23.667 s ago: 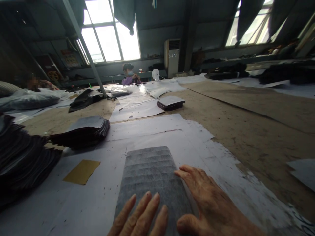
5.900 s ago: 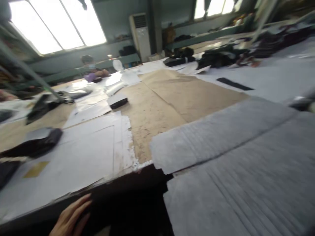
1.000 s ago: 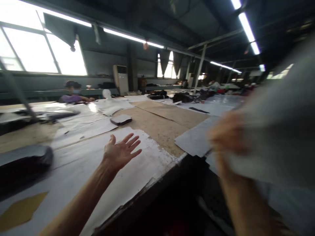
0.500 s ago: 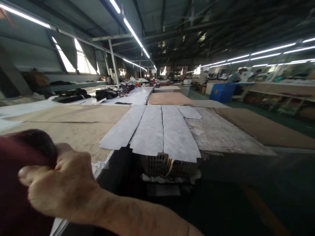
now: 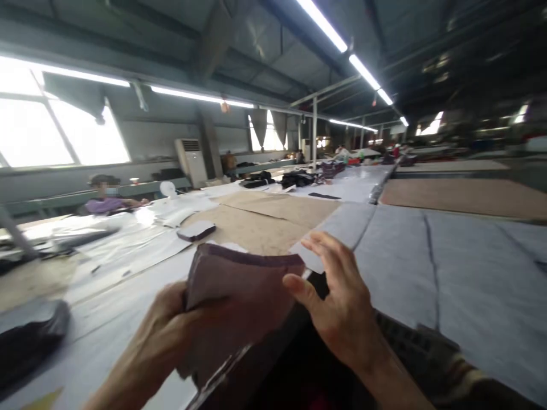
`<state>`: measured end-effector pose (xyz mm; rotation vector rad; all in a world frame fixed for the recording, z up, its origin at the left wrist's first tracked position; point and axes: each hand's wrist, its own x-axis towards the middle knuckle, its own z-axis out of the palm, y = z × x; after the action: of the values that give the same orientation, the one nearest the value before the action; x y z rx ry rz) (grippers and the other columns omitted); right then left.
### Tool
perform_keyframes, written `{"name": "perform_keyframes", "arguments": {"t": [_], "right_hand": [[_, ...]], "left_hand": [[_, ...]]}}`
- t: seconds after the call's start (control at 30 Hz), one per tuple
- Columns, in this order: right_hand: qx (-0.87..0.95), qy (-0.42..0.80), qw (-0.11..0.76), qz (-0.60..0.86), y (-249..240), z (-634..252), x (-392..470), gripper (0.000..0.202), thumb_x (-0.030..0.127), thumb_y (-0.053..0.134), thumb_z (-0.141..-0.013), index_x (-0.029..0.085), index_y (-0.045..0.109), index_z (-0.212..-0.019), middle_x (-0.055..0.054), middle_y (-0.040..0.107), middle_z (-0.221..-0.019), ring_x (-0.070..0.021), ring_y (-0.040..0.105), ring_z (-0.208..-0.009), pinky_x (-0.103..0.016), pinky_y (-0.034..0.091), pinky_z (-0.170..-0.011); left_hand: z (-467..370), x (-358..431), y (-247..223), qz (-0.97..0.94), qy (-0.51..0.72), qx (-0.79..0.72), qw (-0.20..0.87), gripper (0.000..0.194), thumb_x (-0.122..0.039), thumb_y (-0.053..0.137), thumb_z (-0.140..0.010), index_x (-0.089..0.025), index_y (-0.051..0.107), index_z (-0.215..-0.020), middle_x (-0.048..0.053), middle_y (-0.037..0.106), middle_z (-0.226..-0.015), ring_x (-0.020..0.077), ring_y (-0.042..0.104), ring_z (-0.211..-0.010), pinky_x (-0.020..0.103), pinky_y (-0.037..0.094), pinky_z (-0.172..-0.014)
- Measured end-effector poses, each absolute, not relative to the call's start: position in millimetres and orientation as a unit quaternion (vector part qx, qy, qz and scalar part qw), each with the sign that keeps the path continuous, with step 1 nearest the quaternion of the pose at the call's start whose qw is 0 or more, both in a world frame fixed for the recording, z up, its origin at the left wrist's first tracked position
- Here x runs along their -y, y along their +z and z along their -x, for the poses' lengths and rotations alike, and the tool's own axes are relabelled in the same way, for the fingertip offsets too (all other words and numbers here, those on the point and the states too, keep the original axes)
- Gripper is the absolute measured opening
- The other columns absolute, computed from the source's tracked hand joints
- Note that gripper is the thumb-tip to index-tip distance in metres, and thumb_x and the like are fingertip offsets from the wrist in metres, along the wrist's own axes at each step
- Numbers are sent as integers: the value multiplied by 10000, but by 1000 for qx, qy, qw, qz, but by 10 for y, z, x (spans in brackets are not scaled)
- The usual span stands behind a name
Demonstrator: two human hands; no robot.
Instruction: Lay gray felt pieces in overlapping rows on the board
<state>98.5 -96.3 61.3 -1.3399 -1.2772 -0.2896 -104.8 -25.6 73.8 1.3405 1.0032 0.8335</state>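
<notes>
The maroon stack (image 5: 243, 302) is held up over the edge of the paper-covered table (image 5: 115, 324). Its thick upper edge runs roughly from 9 to 3 o'clock; the long axis is hard to tell. The left hand (image 5: 166, 322) is nearer, gripping the stack's 9 o'clock side, its fingers closed around it. The right hand (image 5: 346, 302) is at 3 o'clock, fingers open and spread, so the stack lies at 9 o'clock from them, beside the thumb; whether the thumb touches cannot be told. From the stack, a small pile (image 5: 196, 230) sits at 11 o'clock, grey sheets (image 5: 397, 256) at 2, a dark pile (image 5: 29, 341) at 9, and 1 seated person (image 5: 106, 202) at 10.
</notes>
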Motion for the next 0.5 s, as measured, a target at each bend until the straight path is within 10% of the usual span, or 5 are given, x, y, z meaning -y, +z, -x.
{"name": "perform_keyframes", "arguments": {"t": [0.27, 0.5], "right_hand": [[478, 496, 547, 476, 544, -1111, 870, 466, 348, 730, -593, 160, 561, -984, -29, 661, -827, -184, 617, -713, -275, 479, -622], [354, 522, 583, 511, 77, -919, 859, 526, 435, 646, -685, 104, 532, -1077, -139, 637, -1020, -265, 607, -913, -349, 476, -756]], "left_hand": [[1029, 257, 576, -507, 274, -431, 694, 315, -234, 743, -522, -53, 647, -762, 139, 686, -674, 239, 622, -530, 325, 488, -513], [1086, 375, 371, -420, 324, -448, 719, 246, -172, 717, -566, -39, 650, -762, 143, 684, -626, 230, 633, -519, 313, 513, -519]]}}
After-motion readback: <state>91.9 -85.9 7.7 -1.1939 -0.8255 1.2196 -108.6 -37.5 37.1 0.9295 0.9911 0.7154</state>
